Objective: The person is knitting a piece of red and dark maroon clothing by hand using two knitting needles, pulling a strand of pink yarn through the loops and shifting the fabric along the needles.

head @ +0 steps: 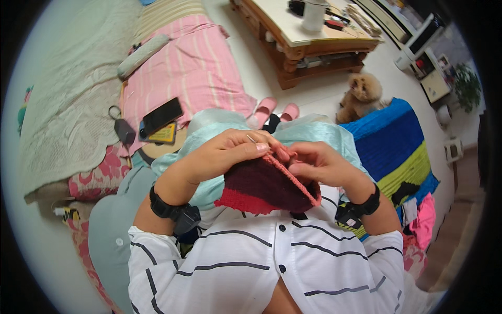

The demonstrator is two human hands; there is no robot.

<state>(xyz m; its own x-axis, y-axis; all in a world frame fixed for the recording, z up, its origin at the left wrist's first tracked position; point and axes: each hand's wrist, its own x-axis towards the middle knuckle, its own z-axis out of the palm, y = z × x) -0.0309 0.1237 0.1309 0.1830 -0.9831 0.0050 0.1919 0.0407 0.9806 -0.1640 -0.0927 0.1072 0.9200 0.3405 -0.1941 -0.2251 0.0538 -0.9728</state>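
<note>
A knitted piece (pixel 262 184) in dark maroon with a red border hangs over my lap, edged along its top by a coral yarn row (pixel 292 178). My left hand (pixel 239 147) pinches that edge between thumb and fingers. From under its index finger pokes the metal tip of a thin needle or hook (pixel 251 139); the rest of it is hidden. Close by on the right, my right hand (pixel 313 163) has its fingers curled at the coral yarn and the edge. Its fingertips are partly covered by the fabric.
A black smartphone (pixel 162 116) lies on the seat at left, beside a dark grey device with a strap (pixel 124 131). A curly-haired dog (pixel 361 94) sits ahead near a striped blue and green cloth (pixel 392 145). Beyond stands a wooden coffee table (pixel 290 55). Pink slippers (pixel 264 112) are on my feet.
</note>
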